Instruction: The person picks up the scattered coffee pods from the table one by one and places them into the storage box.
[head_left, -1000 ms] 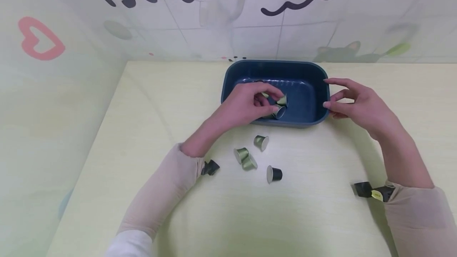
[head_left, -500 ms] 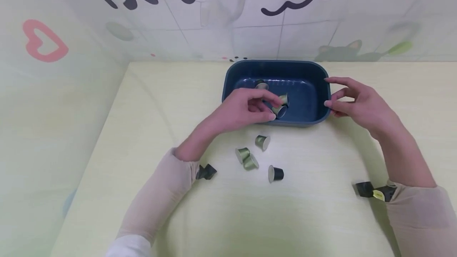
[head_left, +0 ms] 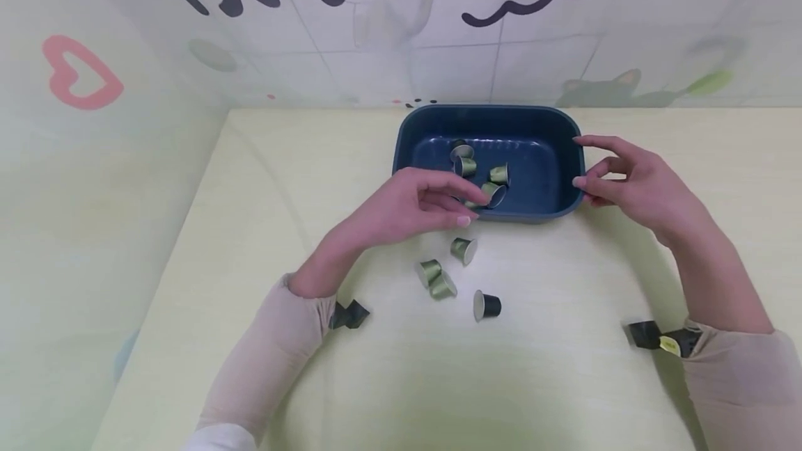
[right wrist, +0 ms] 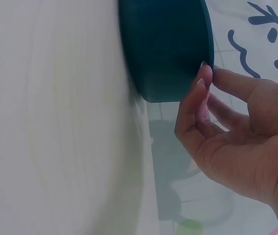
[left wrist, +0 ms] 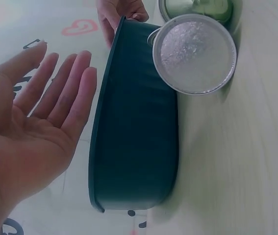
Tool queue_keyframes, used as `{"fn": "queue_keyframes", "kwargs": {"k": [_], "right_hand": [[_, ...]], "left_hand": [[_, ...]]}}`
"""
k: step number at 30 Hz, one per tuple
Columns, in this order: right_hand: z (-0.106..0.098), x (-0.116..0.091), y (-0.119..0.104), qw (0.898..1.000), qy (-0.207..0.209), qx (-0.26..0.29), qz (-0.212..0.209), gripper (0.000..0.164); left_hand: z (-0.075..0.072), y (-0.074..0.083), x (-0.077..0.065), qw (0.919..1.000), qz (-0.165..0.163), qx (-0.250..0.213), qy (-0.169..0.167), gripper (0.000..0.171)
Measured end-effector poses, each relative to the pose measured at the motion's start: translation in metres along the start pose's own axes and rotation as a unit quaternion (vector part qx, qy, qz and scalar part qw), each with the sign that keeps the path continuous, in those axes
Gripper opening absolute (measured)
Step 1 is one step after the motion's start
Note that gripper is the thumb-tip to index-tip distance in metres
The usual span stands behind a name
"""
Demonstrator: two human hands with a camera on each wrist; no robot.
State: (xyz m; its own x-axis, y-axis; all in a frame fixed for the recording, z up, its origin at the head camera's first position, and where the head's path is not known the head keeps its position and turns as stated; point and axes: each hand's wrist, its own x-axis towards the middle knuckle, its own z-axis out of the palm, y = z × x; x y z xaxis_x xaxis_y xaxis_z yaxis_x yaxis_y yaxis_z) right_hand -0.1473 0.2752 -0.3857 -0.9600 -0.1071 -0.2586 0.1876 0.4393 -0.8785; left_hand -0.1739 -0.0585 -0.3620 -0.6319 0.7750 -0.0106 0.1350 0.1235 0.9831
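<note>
A dark blue plastic bin (head_left: 545,211) stands on the table near the wall, with several green and black coffee capsules (head_left: 499,174) lying inside toward its left. My left hand (head_left: 407,206) is over the bin's front left rim, fingers extended and loosely bent. In the left wrist view the palm of that left hand (left wrist: 36,112) shows with nothing in it. At the right end, my right hand (head_left: 639,179) holds the bin's rim with thumb and fingertips. The right wrist view shows the right fingers (right wrist: 190,115) curled up against the end wall.
In front of the bin, three green capsules (head_left: 464,250) lie on the pale table (head_left: 501,381). A black capsule (head_left: 487,305) lies closer to me. A white wall (head_left: 451,68) with printed drawings rises behind, another at the left.
My left hand has drawn back from inside the bin toward its front left rim, its fingers opening off the capsules and uncovering more of them. The right hand stays at the rim.
</note>
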Motion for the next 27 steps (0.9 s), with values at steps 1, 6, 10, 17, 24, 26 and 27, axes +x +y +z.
{"fn": "queue_keyframes", "kwargs": {"k": [1, 6, 10, 17, 24, 26, 27], "right_hand": [[-0.001, -0.001, 0.0, 1.0, 0.001, 0.0, 0.001, 0.057], [-0.002, -0.002, 0.0, 1.0, -0.004, 0.009, 0.0, 0.057], [-0.002, -0.001, -0.001, 1.0, -0.005, 0.005, 0.0, 0.058], [-0.002, -0.002, -0.003, 1.0, -0.008, 0.004, 0.005, 0.058], [-0.002, -0.001, -0.003, 1.0, -0.008, 0.004, 0.004, 0.059], [-0.002, -0.001, -0.003, 1.0, -0.008, 0.003, 0.004, 0.059], [-0.001, -0.001, -0.003, 1.0, -0.009, 0.002, 0.004, 0.059]], "left_hand": [[0.001, 0.001, -0.001, 1.0, 0.0, -0.003, -0.002, 0.031], [0.003, 0.003, -0.005, 0.9997, -0.014, 0.002, -0.019, 0.031], [0.003, 0.004, -0.009, 0.9986, -0.032, 0.027, -0.033, 0.035], [0.003, -0.001, -0.014, 0.9963, -0.041, 0.057, -0.049, 0.035], [0.003, -0.006, -0.019, 0.9944, -0.036, 0.077, -0.062, 0.036], [0.002, -0.008, -0.021, 0.994, -0.034, 0.082, -0.064, 0.036], [0.002, -0.009, -0.021, 0.9939, -0.032, 0.083, -0.066, 0.036]]}}
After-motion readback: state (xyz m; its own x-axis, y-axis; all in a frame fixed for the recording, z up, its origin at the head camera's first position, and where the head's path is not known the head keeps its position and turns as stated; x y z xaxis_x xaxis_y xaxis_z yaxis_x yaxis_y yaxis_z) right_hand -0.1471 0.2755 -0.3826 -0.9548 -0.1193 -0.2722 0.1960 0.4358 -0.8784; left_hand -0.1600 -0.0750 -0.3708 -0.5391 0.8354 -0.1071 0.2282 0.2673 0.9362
